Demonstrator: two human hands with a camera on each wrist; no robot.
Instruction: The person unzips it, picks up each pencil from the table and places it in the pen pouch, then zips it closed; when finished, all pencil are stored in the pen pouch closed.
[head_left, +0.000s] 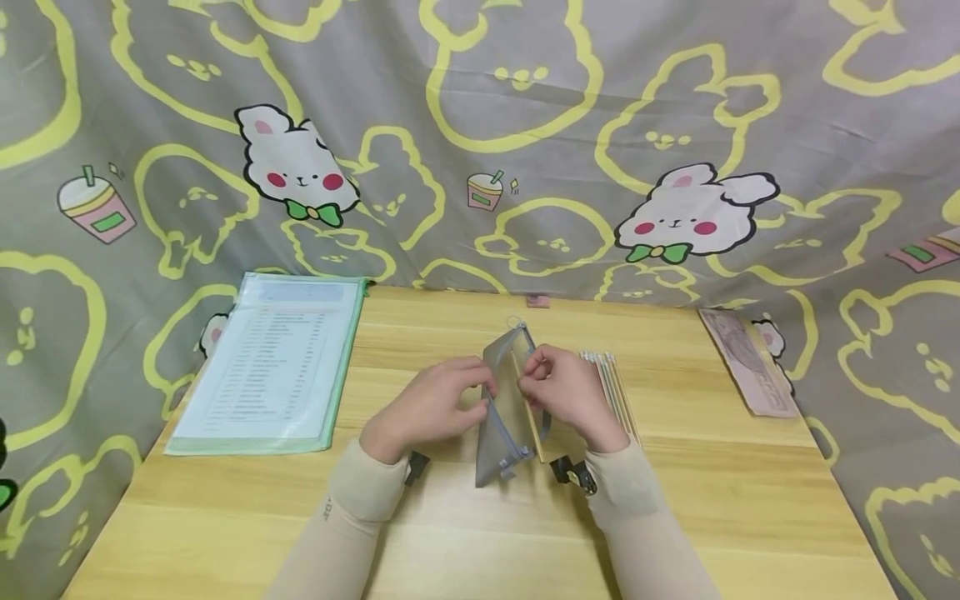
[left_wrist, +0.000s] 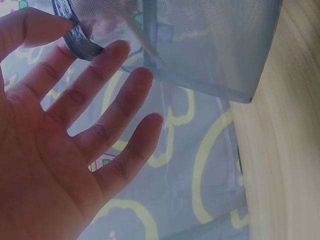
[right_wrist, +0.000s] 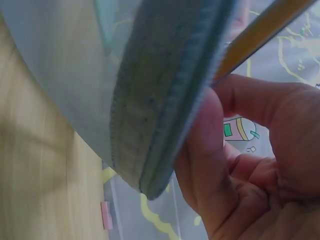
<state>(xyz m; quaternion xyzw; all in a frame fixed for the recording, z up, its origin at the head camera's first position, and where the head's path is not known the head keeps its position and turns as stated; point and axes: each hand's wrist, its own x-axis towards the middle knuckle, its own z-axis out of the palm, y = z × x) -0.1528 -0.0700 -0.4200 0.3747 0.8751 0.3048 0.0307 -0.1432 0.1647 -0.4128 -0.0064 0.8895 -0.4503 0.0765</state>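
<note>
A grey mesh zipper pouch (head_left: 493, 433) stands with its mouth spread apart between my hands. My left hand (head_left: 438, 400) pinches one zipped edge between thumb and forefinger; its other fingers (left_wrist: 112, 120) are spread along the outside of the mesh (left_wrist: 210, 50). My right hand (head_left: 566, 392) pinches a wooden pencil (head_left: 536, 429) at the pouch's opening. In the right wrist view, the pencil (right_wrist: 270, 40) slants behind the zipper edge (right_wrist: 175, 105), with the fingertips right at that edge. Several more pencils (head_left: 617, 387) lie side by side on the table, just past the right hand.
At the left lies a clear zip folder (head_left: 251, 358) with a green border and a printed sheet inside. A pinkish banknote (head_left: 750, 362) lies near the right edge of the wooden table (head_left: 712, 483). A small pink piece (head_left: 537, 302) sits at the back edge, before a patterned curtain (head_left: 420, 83).
</note>
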